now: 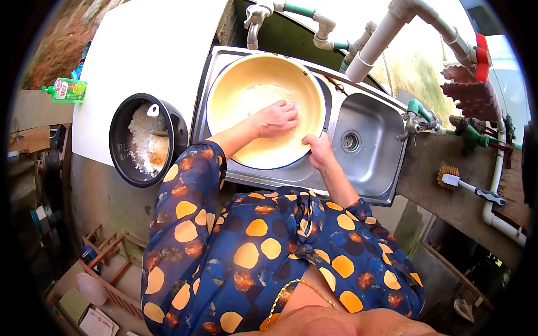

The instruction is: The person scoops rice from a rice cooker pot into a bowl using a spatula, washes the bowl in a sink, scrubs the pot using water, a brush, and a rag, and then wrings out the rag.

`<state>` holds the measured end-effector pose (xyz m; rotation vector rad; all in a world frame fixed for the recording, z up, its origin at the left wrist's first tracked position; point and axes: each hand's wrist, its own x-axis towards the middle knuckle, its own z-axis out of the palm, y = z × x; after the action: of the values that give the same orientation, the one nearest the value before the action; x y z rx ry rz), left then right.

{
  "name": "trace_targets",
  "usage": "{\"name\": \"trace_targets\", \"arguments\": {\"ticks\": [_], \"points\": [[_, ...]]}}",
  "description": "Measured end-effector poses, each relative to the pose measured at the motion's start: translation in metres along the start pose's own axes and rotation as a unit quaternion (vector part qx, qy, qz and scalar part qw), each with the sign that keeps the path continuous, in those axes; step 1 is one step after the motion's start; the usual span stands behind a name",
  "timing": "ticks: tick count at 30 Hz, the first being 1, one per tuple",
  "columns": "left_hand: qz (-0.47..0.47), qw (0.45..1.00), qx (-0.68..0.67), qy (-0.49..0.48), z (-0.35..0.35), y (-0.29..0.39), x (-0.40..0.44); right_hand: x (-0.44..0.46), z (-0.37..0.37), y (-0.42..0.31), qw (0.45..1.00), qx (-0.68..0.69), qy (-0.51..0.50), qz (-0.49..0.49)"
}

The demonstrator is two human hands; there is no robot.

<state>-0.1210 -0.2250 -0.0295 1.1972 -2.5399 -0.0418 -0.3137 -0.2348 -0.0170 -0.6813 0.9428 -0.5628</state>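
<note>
A large cream-yellow basin [232, 89] with a dark blue edge rests over the left bowl of the steel sink. My left hand [276, 119] is inside it, fingers curled closed near the bottom; what they hold, if anything, is hidden. Some whitish matter [269, 89] shows just beyond those fingers. My right hand [319, 150] grips the basin's near right rim, thumb on the inner side. To the left stands a black inner pot [178, 126] with white, grain-like food and a yellowish-brown patch in it.
The steel sink's right bowl [364, 159] has a drain. A tap [256, 22] and a thick white pipe [381, 39] overhang the back. On the right ledge lies a scrub brush [462, 182]. A green soap bottle [68, 91] lies at the white counter's left edge.
</note>
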Motion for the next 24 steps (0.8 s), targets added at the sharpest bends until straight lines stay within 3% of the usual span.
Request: {"name": "trace_targets", "arguments": {"ticks": [2, 3, 4, 7, 9, 10, 12, 15, 20, 23, 24], "points": [[0.010, 0.993, 0.086, 0.082, -0.003, -0.015, -0.001, -0.001, 0.001, 0.000, 1.000, -0.011, -0.008, -0.002], [-0.044, 0.987, 0.114, 0.101, -0.003, -0.024, -0.001, -0.003, 0.000, 0.000, 1.000, -0.021, -0.014, -0.005], [-0.117, 0.985, 0.118, 0.045, -0.002, -0.029, -0.004, -0.002, -0.002, 0.002, 1.000, -0.020, -0.011, -0.006], [-0.130, 0.982, 0.127, 0.055, 0.002, -0.035, -0.004, 0.004, -0.009, 0.005, 0.999, -0.031, -0.016, 0.006], [-0.331, 0.914, 0.169, 0.160, 0.007, -0.034, -0.002, 0.005, -0.011, 0.007, 1.000, -0.009, 0.010, 0.000], [-0.327, 0.916, 0.169, 0.160, 0.012, -0.033, 0.004, 0.005, -0.010, 0.007, 1.000, -0.006, 0.011, -0.002], [-0.391, 0.873, 0.034, 0.291, 0.025, -0.025, 0.024, 0.004, -0.006, 0.005, 1.000, -0.021, -0.004, -0.010], [-0.352, 0.874, -0.101, 0.319, 0.021, 0.006, 0.048, 0.000, 0.001, 0.003, 0.999, -0.032, 0.003, -0.002], [-0.269, 0.910, -0.149, 0.279, 0.022, 0.031, 0.046, -0.002, -0.003, 0.003, 1.000, -0.012, -0.019, 0.011], [-0.387, 0.846, -0.094, 0.353, 0.014, 0.013, 0.050, -0.005, 0.005, -0.002, 1.000, -0.012, -0.020, 0.009], [-0.388, 0.846, -0.094, 0.353, 0.015, 0.016, 0.050, -0.006, 0.006, -0.003, 1.000, -0.018, -0.020, 0.015]]}}
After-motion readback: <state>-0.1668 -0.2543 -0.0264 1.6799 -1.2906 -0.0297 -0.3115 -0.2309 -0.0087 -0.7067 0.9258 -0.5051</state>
